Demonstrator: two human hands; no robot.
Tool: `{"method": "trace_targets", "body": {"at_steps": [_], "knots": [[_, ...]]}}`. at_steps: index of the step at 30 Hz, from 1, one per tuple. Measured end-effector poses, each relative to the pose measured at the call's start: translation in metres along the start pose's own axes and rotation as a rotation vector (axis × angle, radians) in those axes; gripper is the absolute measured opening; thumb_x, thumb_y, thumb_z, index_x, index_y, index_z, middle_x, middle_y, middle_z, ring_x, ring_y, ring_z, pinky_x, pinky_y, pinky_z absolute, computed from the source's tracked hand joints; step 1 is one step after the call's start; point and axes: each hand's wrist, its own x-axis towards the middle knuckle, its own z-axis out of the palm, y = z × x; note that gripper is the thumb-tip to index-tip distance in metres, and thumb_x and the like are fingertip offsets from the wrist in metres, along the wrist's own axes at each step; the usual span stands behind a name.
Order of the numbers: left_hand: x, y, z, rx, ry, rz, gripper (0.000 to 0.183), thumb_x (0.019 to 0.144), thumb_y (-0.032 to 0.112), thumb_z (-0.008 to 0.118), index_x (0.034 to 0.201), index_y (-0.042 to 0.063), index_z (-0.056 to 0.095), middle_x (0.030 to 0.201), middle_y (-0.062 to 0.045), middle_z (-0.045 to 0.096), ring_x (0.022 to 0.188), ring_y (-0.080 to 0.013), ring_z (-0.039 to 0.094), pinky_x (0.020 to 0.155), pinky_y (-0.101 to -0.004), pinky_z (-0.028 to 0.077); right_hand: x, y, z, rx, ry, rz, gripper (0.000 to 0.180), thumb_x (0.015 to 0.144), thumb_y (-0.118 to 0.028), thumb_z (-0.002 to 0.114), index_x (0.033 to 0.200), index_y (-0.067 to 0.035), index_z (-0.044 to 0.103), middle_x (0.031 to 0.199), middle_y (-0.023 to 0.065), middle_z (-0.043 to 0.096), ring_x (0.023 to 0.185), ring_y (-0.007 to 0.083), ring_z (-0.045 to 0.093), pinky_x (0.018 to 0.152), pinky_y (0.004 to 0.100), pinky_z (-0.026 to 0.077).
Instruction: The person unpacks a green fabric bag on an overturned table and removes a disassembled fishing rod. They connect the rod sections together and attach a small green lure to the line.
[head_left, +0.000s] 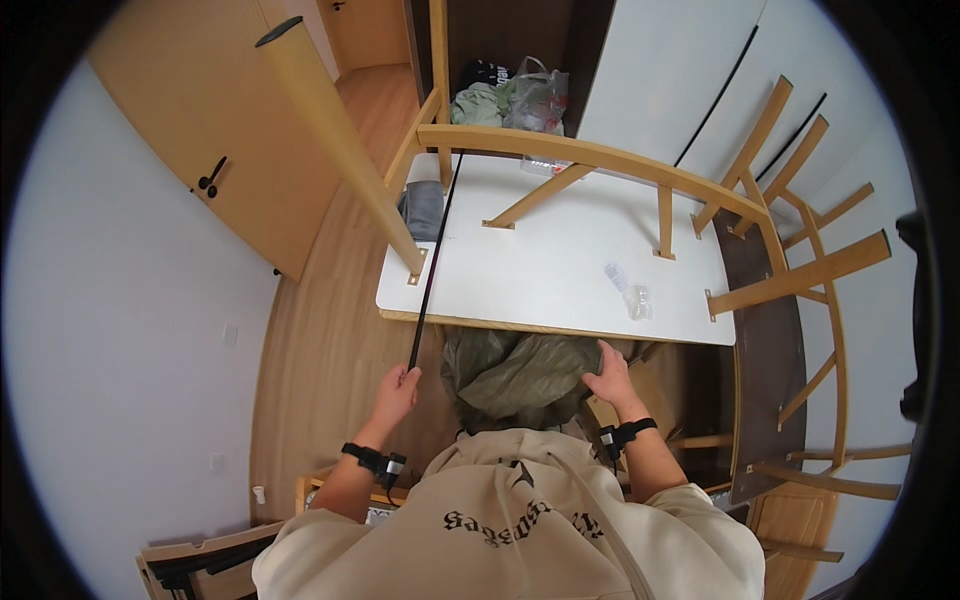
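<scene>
In my left hand (397, 391) is the lower end of a long thin black rod (436, 262). The rod slants up across the left side of a white board (555, 255), which has wooden legs standing up from it on metal brackets. My right hand (612, 375) is empty, its thumb and fingers apart, just off the board's near edge. It is beside crumpled olive fabric (517, 375) in front of me. On the board lie a folded grey cloth (423, 211), a printed paper slip (616, 277) and a small clear plastic piece (639, 302).
A thick wooden leg (337, 142) rises at the left, and a curved wooden rail (585, 148) spans the board. More upturned legs (802, 277) stand on a dark panel (769, 375) at the right. Plastic bags (537, 97) sit at the back; a door (225, 150) is at left.
</scene>
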Motion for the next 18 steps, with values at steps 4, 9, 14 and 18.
{"method": "trace_targets", "body": {"at_steps": [4, 9, 14, 18], "knots": [[-0.035, -0.003, -0.016, 0.034, 0.014, -0.016, 0.027, 0.111, 0.026, 0.063, 0.091, 0.008, 0.058, 0.06, 0.003, 0.054, 0.051, -0.0065, 0.049, 0.048, -0.0261, 0.036, 0.025, -0.019, -0.003, 0.052, 0.044, -0.189, 0.076, 0.085, -0.024, 0.082, 0.151, 0.0, 0.053, 0.138, 0.026, 0.062, 0.132, 0.0428, 0.058, 0.113, 0.048, 0.049], [-0.089, 0.004, -0.023, 0.067, 0.049, -0.051, 0.023, 0.111, 0.024, 0.064, 0.094, 0.008, 0.063, 0.065, 0.005, 0.056, 0.057, -0.0047, 0.051, 0.052, -0.0246, 0.04, 0.049, -0.058, 0.009, 0.326, -0.229, -0.277, 0.05, 0.096, -0.018, 0.078, 0.138, 0.004, 0.061, 0.113, 0.0111, 0.072, 0.107, 0.0229, 0.069, 0.096, 0.0365, 0.055], [-0.146, 0.016, -0.02, 0.125, 0.109, -0.07, 0.019, 0.109, 0.022, 0.066, 0.098, 0.006, 0.067, 0.068, 0.006, 0.057, 0.061, -0.0039, 0.053, 0.056, -0.0237, 0.041, 0.07, -0.099, 0.038, 0.573, -0.528, -0.324, 0.036, 0.102, -0.015, 0.074, 0.131, 0.005, 0.065, 0.096, 0.0041, 0.074, 0.089, 0.0138, 0.068, 0.084, 0.0298, 0.056], [-0.189, 0.02, -0.006, 0.095, 0.204, -0.107, 0.018, 0.108, 0.02, 0.069, 0.1, 0.004, 0.069, 0.07, 0.008, 0.055, 0.064, -0.0032, 0.052, 0.059, -0.0232, 0.041, 0.08, -0.128, 0.053, 0.714, -0.683, -0.269, 0.033, 0.102, -0.015, 0.073, 0.128, 0.005, 0.067, 0.1, 0.0067, 0.077, 0.091, 0.0153, 0.071, 0.085, 0.0305, 0.058]]}}
